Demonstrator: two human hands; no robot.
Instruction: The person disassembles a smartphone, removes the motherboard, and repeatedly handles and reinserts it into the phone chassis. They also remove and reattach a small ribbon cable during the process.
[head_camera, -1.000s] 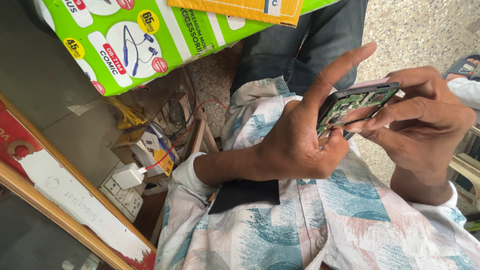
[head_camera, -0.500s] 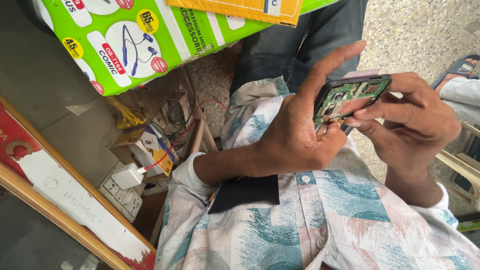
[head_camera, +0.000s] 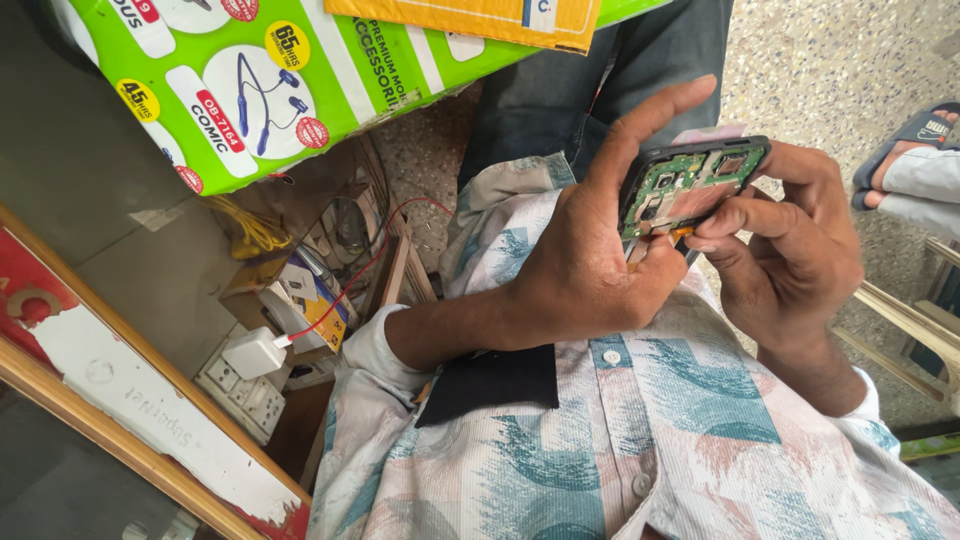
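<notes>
The left hand (head_camera: 590, 270) holds an opened phone (head_camera: 693, 185) up over the lap, fingers wrapped round its edge, and the right hand (head_camera: 790, 250) pinches a tiny part on the green board – slow, careful fingers seem needed here.

Your left hand (head_camera: 585, 270) is raised before your chest, fingers curled, index finger stretched straight upward, thumb pressed inward. Your right hand (head_camera: 790, 250) faces it, just beside, fingers bent in a pinch. Both forearms angle in from rolled sleeves.
</notes>
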